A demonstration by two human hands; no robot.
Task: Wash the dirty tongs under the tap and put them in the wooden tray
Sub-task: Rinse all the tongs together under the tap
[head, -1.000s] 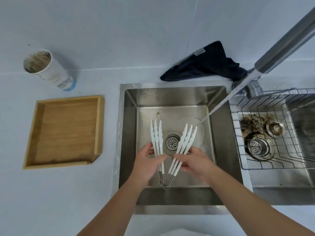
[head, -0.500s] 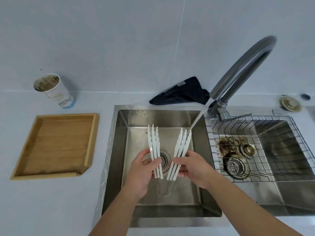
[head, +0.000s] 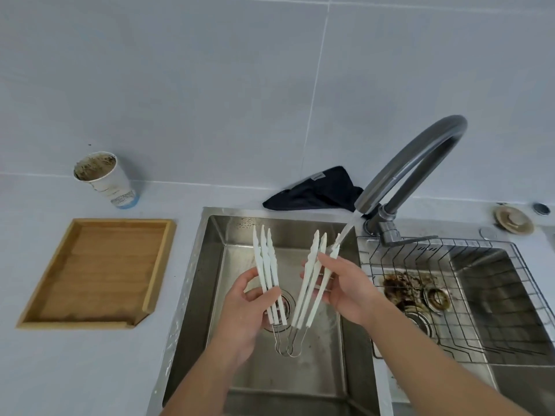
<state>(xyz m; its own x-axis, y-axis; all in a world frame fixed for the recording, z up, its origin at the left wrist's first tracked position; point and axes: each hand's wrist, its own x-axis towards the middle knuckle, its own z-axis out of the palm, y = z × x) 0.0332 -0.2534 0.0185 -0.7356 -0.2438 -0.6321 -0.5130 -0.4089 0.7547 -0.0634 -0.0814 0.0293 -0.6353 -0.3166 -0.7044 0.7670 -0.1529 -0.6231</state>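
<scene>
White plastic tongs (head: 271, 277) spread over sink (head: 354, 340), tap (head: 414, 163) stream hitting right tip. We grip one arm in left hand (head: 243, 313), one in right hand (head: 345, 288). Light, springy, likely wet-slippery; hold mid-arm. Wooden tray (head: 156, 265) at nine o'clock.

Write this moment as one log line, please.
step: rinsing | left hand and right hand: holding tongs | water: hitting right prongs | wooden tray: empty

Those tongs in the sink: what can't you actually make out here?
Head view only:
- Whether the tongs are clean yet: too small and pale to judge.
- Left hand fingertips: hidden behind the prongs.
- Sink near edge: covered by both forearms.
- Cup label: too small to read.
</scene>
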